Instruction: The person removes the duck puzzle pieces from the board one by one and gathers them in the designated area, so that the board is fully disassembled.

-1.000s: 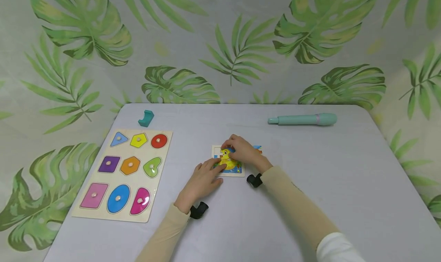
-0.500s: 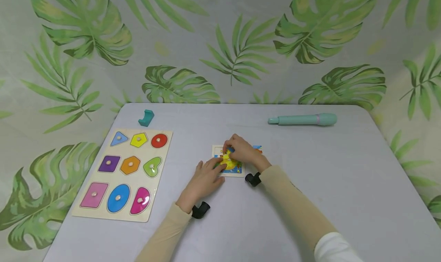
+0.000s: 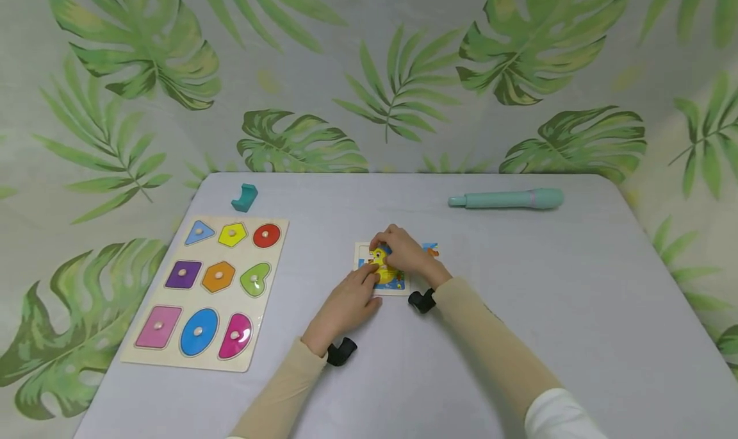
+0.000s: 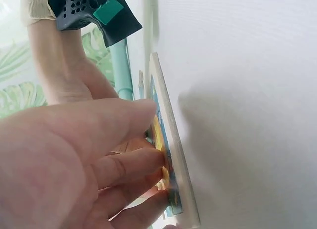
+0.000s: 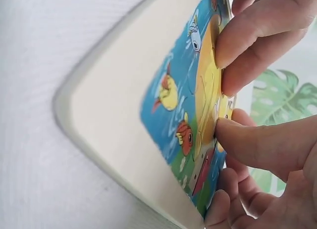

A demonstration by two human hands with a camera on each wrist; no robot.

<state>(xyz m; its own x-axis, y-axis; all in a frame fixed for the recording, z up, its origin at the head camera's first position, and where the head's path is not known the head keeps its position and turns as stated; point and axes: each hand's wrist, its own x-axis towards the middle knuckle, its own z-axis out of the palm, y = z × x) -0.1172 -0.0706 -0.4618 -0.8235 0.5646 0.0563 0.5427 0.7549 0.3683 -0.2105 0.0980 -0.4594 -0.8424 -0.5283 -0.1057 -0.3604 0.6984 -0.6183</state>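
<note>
Under the right hand (image 3: pixel 406 250) and left hand (image 3: pixel 343 301) sits the small duck puzzle (image 5: pixel 114 100). Left fingers are extended, not clamped, tips touching its face. Right fingers curl over the duck's head, thumb tip on yellow; can't tell if they pinch a piece. Just right of the grip, blue piece (image 3: pixel 431 248), partly hidden. Well left: shape board (image 3: pixel 245 254). Beyond, to the right: teal microphone-shaped object (image 3: pixel 501 200).
</note>
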